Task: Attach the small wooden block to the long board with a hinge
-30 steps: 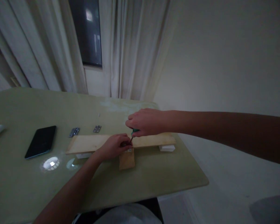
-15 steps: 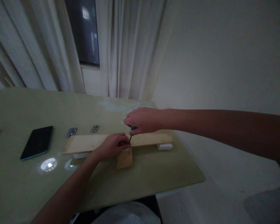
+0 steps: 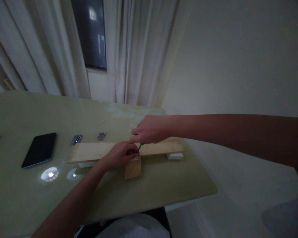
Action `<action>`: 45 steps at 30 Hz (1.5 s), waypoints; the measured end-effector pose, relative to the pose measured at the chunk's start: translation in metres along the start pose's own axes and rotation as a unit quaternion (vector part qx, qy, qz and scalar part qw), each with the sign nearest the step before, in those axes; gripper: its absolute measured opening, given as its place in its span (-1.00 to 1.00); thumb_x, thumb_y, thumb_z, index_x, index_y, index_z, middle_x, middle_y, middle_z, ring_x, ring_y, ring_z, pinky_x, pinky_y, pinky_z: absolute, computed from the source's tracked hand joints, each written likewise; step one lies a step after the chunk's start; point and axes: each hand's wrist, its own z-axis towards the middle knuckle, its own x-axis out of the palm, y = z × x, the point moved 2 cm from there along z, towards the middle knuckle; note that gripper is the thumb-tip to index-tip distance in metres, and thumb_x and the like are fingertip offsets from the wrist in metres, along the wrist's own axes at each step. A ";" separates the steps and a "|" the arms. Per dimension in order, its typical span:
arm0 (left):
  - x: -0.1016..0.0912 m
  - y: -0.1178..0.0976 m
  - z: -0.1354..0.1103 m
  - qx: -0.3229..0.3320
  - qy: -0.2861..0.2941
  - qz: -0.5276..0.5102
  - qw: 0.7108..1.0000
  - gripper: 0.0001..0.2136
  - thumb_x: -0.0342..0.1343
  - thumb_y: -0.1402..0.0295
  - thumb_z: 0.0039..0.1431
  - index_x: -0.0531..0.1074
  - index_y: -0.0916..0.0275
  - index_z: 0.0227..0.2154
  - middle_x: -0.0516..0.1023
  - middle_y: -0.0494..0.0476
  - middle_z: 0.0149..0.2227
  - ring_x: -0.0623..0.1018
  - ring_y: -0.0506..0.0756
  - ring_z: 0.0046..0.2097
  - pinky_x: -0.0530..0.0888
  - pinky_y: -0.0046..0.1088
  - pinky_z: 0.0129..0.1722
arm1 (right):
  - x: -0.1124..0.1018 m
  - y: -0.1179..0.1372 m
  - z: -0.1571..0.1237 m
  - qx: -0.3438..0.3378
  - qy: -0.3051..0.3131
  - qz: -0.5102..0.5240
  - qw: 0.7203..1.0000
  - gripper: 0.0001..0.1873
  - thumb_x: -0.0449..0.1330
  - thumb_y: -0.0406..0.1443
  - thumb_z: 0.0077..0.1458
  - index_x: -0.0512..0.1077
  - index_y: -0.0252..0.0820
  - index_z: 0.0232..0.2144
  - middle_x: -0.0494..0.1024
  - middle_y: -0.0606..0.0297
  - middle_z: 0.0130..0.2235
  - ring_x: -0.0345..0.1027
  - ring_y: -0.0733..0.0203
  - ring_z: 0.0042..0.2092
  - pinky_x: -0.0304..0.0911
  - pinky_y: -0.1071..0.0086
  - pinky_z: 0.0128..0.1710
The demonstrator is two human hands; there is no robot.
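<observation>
A long pale wooden board (image 3: 94, 151) lies across the green table (image 3: 64, 112), raised on small white blocks (image 3: 175, 155). A short wooden piece (image 3: 133, 168) juts from its near edge. My left hand (image 3: 120, 154) rests closed at that joint, pinching something small that I cannot make out. My right hand (image 3: 150, 129) is wrapped round a green-handled screwdriver (image 3: 140, 144), whose tip points down at the joint beside my left fingers.
A black phone (image 3: 39, 149) lies on the left of the table. Two small metal hinges (image 3: 76, 139) (image 3: 101, 136) sit just behind the board, with a tiny screw (image 3: 103, 121) farther back. Curtains and a dark window stand behind; the table's right edge drops to the floor.
My right hand has turned and dropped slightly over the screwdriver, hiding more of its green handle. The left hand and the board stay put.
</observation>
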 end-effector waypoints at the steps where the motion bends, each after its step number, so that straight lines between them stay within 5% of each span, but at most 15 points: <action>1: 0.000 -0.001 0.000 0.001 -0.002 0.000 1.000 -0.85 0.18 0.24 0.32 0.56 0.19 -0.28 0.52 0.03 -0.36 0.44 0.04 -0.36 0.23 -0.45 -0.34 | 0.001 -0.001 0.003 0.034 0.026 0.019 0.999 -0.65 0.34 -0.22 0.24 0.53 -0.17 0.05 0.67 0.13 -0.06 0.54 0.08 -0.16 0.17 0.32 -0.32; 5: -0.001 -0.002 0.000 0.010 -0.007 -0.004 1.000 -0.87 0.18 0.27 0.31 0.57 0.19 -0.28 0.55 0.06 -0.29 0.47 0.05 -0.32 0.26 -0.46 -0.32 | 0.004 -0.010 0.009 0.183 0.153 0.110 0.965 -0.53 0.29 0.02 0.25 0.61 -0.33 -0.23 0.67 0.09 -0.30 0.52 0.09 -0.32 0.21 0.31 -0.37; 11: 0.001 -0.001 0.000 0.002 -0.011 0.011 1.000 -0.86 0.18 0.26 0.31 0.55 0.18 -0.31 0.52 0.02 -0.38 0.45 0.04 -0.36 0.22 -0.45 -0.35 | -0.001 -0.003 0.002 -0.064 0.013 -0.061 0.996 -0.71 0.32 -0.28 0.27 0.53 -0.12 0.04 0.62 0.11 0.03 0.51 0.02 0.00 0.20 0.32 -0.29; 13: 0.001 -0.001 0.001 0.003 -0.014 0.017 1.000 -0.89 0.19 0.28 0.29 0.56 0.18 -0.30 0.53 0.02 -0.36 0.45 0.04 -0.35 0.22 -0.45 -0.35 | 0.002 -0.004 0.005 0.022 -0.002 -0.038 0.999 -0.80 0.22 -0.23 0.37 0.58 -0.17 -0.06 0.65 0.08 -0.08 0.54 0.04 -0.08 0.22 0.31 -0.27; 16: 0.001 -0.001 0.001 0.007 -0.017 0.022 1.000 -0.90 0.19 0.30 0.28 0.56 0.18 -0.30 0.54 0.03 -0.32 0.46 0.04 -0.34 0.23 -0.45 -0.34 | 0.004 -0.009 0.010 0.167 0.005 0.011 0.986 -0.68 0.21 -0.11 0.36 0.59 -0.26 -0.12 0.67 0.03 -0.20 0.56 0.03 -0.20 0.23 0.31 -0.28; 21: 0.002 0.000 0.000 0.009 -0.020 0.017 1.000 -0.86 0.17 0.28 0.30 0.56 0.18 -0.32 0.53 0.02 -0.38 0.44 0.04 -0.37 0.22 -0.44 -0.35 | -0.006 -0.006 0.005 -0.108 -0.008 -0.056 0.993 -0.74 0.17 -0.27 0.39 0.51 -0.06 0.07 0.64 0.15 -0.03 0.51 0.07 -0.06 0.15 0.31 -0.29; 22: 0.002 0.000 0.000 0.009 -0.020 0.017 1.000 -0.86 0.18 0.28 0.30 0.56 0.18 -0.33 0.53 0.03 -0.38 0.44 0.05 -0.37 0.22 -0.44 -0.36 | -0.007 -0.006 0.005 -0.100 -0.004 -0.059 0.993 -0.76 0.15 -0.29 0.40 0.53 -0.07 0.05 0.64 0.16 -0.05 0.51 0.08 -0.07 0.15 0.31 -0.29; 24: 0.001 0.000 0.000 0.011 -0.019 0.017 1.000 -0.86 0.18 0.27 0.30 0.56 0.19 -0.33 0.54 0.05 -0.35 0.45 0.05 -0.35 0.23 -0.44 -0.35 | -0.007 -0.008 0.007 0.029 0.054 -0.015 0.998 -0.75 0.20 -0.17 0.38 0.59 -0.19 -0.08 0.66 0.11 -0.15 0.52 0.08 -0.16 0.15 0.31 -0.32; 27: 0.001 0.000 0.001 0.013 -0.021 0.015 1.000 -0.84 0.18 0.24 0.32 0.58 0.19 -0.31 0.56 0.07 -0.30 0.47 0.06 -0.33 0.24 -0.44 -0.33 | -0.002 -0.010 0.009 0.190 0.151 0.061 0.968 -0.51 0.28 0.04 0.27 0.62 -0.33 -0.19 0.66 0.04 -0.24 0.52 0.06 -0.26 0.17 0.31 -0.37; 28: 0.001 0.000 0.001 0.012 -0.022 0.015 1.000 -0.83 0.17 0.24 0.33 0.58 0.19 -0.32 0.56 0.07 -0.30 0.46 0.05 -0.34 0.24 -0.44 -0.33 | -0.002 -0.010 0.008 0.169 0.143 0.048 0.974 -0.52 0.29 0.03 0.27 0.62 -0.32 -0.15 0.66 0.03 -0.21 0.52 0.04 -0.23 0.18 0.31 -0.36; 32: 0.002 0.001 0.001 0.014 -0.018 0.017 1.000 -0.81 0.16 0.25 0.33 0.55 0.19 -0.36 0.53 0.04 -0.37 0.44 0.05 -0.37 0.21 -0.43 -0.36 | -0.001 -0.006 0.001 -0.096 0.018 -0.061 0.993 -0.77 0.20 -0.23 0.39 0.58 -0.09 0.01 0.64 0.12 0.00 0.51 0.04 -0.02 0.18 0.28 -0.25; 33: 0.003 0.002 0.001 0.015 -0.017 0.015 1.000 -0.82 0.17 0.25 0.33 0.55 0.19 -0.36 0.53 0.04 -0.38 0.44 0.05 -0.37 0.21 -0.43 -0.36 | 0.001 -0.007 0.001 -0.096 0.016 -0.056 0.994 -0.78 0.17 -0.24 0.40 0.59 -0.08 -0.03 0.65 0.14 -0.02 0.51 0.05 -0.02 0.19 0.28 -0.24; 38: 0.003 0.003 0.001 0.012 -0.027 0.001 1.000 -0.84 0.19 0.24 0.31 0.57 0.20 -0.30 0.56 0.05 -0.33 0.47 0.05 -0.34 0.25 -0.44 -0.33 | 0.005 -0.018 0.013 0.193 0.057 0.017 0.979 -0.50 0.18 0.03 0.35 0.63 -0.30 -0.16 0.67 0.00 -0.24 0.54 0.04 -0.26 0.19 0.29 -0.34; 43: 0.004 0.005 0.001 0.015 -0.016 -0.002 1.000 -0.80 0.16 0.24 0.34 0.55 0.20 -0.35 0.57 0.07 -0.35 0.48 0.07 -0.34 0.25 -0.43 -0.34 | -0.005 -0.008 0.013 -0.100 -0.002 -0.038 0.994 -0.73 0.18 -0.19 0.40 0.55 -0.07 0.05 0.66 0.15 -0.02 0.54 0.10 -0.10 0.19 0.30 -0.26; 45: 0.004 0.005 0.001 0.012 -0.018 0.002 1.000 -0.81 0.17 0.23 0.33 0.55 0.20 -0.34 0.56 0.06 -0.35 0.47 0.07 -0.34 0.24 -0.43 -0.34 | -0.004 -0.008 0.013 -0.043 0.036 -0.014 0.998 -0.74 0.19 -0.17 0.39 0.59 -0.12 -0.01 0.68 0.15 -0.09 0.54 0.10 -0.14 0.19 0.31 -0.29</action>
